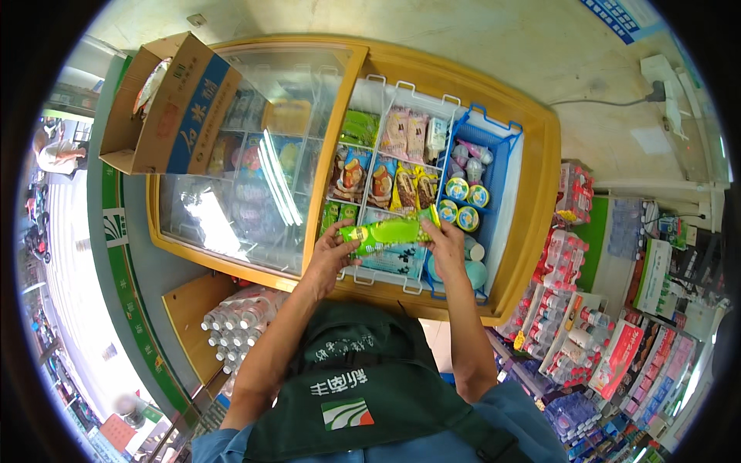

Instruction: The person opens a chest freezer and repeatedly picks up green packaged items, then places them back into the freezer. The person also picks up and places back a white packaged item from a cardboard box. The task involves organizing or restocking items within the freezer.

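Between my two hands, a green ice-cream wrapper pack (391,231) is stretched out level above the open side of a chest freezer (521,231). My left hand (336,250) grips its left end, and my right hand (444,246) pinches the yellow-edged right end. Below it lie light-blue packs (396,260), partly covered by the green one. Just beyond are yellow ice-cream packs (414,188) and blue-and-brown packs (353,173) in white wire dividers. Further back sit pink packs (396,133) and green packs (360,127). Round-lidded cups (468,217) stand in a blue basket (499,151) on the right.
A glass lid (260,168) covers the freezer's left half, with a cardboard box (173,110) on top. Bottled drinks (240,324) stand low on the left. Wrapped bottle packs (561,260) and shelves of goods line the right. A cable (602,103) runs along the wall.
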Demonstrator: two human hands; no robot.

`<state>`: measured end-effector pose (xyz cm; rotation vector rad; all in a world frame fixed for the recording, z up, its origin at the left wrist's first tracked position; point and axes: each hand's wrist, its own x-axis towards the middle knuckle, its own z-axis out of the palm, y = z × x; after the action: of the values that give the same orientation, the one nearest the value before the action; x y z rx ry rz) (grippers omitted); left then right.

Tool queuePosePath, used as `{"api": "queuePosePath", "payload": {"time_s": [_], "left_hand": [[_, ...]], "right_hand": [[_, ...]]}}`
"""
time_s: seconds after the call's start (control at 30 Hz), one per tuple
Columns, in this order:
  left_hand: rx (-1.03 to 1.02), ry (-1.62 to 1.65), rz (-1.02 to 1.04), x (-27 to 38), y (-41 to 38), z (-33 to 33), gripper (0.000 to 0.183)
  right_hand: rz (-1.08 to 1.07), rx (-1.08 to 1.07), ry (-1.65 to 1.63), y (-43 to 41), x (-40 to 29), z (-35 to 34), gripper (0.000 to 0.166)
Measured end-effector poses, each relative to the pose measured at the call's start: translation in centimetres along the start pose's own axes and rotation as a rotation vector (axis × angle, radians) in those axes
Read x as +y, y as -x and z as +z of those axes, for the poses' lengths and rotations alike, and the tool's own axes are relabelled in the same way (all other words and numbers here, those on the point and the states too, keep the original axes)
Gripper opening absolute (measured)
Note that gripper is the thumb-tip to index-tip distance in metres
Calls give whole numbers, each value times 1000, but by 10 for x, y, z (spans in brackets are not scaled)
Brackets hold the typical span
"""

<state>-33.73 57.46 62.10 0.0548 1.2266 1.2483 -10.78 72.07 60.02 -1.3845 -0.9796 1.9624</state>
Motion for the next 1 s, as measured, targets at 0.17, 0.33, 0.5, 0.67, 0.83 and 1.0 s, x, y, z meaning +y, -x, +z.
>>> {"api": "queuePosePath", "payload": {"time_s": [0.17, 0.33, 0.5, 0.67, 0.83, 1.0], "left_hand": [[-60, -82, -35, -2, -3, -15, 50], [-100, -84, -35, 5, -11, -18, 57], [-59, 190, -116, -11, -26, -24, 73], [-95, 219, -232, -7, -36, -35, 77], [-154, 152, -304, -18, -45, -45, 70], [-226, 75, -311, -25, -50, -45, 68]], "right_hand": [[91, -196, 119, 4, -21, -5, 30], [141, -277, 256, -10, -18, -15, 30], [43, -146, 403, -22, -52, 11, 28], [-168, 49, 519, -69, -87, 41, 26], [-429, 110, 740, -163, -81, 108, 31], [-534, 30, 813, -291, -27, 162, 29]]}}
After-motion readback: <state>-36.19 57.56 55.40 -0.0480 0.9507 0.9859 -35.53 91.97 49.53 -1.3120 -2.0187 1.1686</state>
